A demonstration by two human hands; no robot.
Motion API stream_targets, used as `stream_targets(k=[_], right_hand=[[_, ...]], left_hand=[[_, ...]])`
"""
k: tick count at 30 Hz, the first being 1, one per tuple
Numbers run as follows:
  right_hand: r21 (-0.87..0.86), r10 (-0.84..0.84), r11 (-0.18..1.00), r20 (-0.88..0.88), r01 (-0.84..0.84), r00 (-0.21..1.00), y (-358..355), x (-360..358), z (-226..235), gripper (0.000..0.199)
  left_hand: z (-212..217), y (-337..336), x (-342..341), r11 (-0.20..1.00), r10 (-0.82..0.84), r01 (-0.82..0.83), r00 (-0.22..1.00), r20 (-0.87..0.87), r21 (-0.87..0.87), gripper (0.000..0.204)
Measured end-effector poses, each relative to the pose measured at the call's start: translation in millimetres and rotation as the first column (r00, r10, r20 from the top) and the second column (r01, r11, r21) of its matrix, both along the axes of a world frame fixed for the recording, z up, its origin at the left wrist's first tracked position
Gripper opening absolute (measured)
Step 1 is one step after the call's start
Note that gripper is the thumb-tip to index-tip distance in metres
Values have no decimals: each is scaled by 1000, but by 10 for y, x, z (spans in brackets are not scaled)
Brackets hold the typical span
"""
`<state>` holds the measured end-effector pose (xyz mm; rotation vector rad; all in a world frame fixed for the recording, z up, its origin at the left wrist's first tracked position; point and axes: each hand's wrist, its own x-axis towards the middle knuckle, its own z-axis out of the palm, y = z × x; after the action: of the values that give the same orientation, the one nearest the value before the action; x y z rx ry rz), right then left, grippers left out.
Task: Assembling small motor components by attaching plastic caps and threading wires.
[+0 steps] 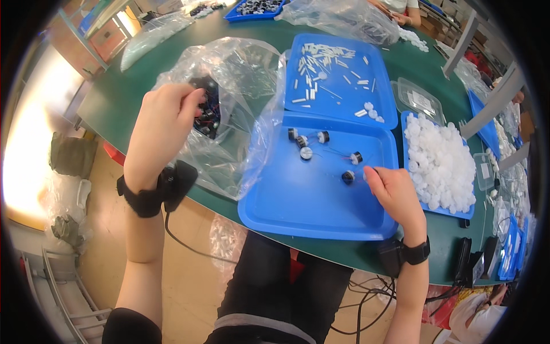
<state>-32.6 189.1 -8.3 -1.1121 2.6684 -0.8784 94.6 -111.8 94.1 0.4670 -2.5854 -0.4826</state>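
Left hand in the bag, right hand down on the tray.

Left hand (163, 123) reaching into the clear plastic bag (229, 97) on the green bench (114, 97), grip curled and pressed together over the small black parts (207, 117) heaped inside; whether one is actually pinched, cannot tell. Right hand (395, 195) resting on the near blue tray (309, 200), fingertips closed beside a small black-and-white spool (348, 176), touching or just short of it, hard to say. Four more spools (306, 140) loose higher up the same tray, thin wires trailing. Likely light, hard, smooth little pieces, prone to rolling and tangling by the wire; best pinched across the round body, not tugged by the lead. Bag film soft, slippery, crinkling. Behind, a second blue tray (344, 109) of white pins; to the right, a tray of white caps (438, 160).
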Motion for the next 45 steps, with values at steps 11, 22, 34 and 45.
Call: stream_targets(k=[11,22,34,45], right_hand=[[-25,-81,997,-79,79,994,-74,52,-28,26],[-20,-166,986,29,167,986,-111,-97,430,21],[185,-191,947,-334,263,923,-664,-1469,-302,20],[-730,77,563,512,387,855,-300,-384,184,16]], left_hand=[[-795,-648,-351,977,43,20,957,287,-213,23],[-176,-409,16,999,43,-37,984,-176,37,19],[-282,478,-579,-313,-369,370,801,-471,875,10],[-908,1019,-1158,-314,-736,5,631,-247,950,22]])
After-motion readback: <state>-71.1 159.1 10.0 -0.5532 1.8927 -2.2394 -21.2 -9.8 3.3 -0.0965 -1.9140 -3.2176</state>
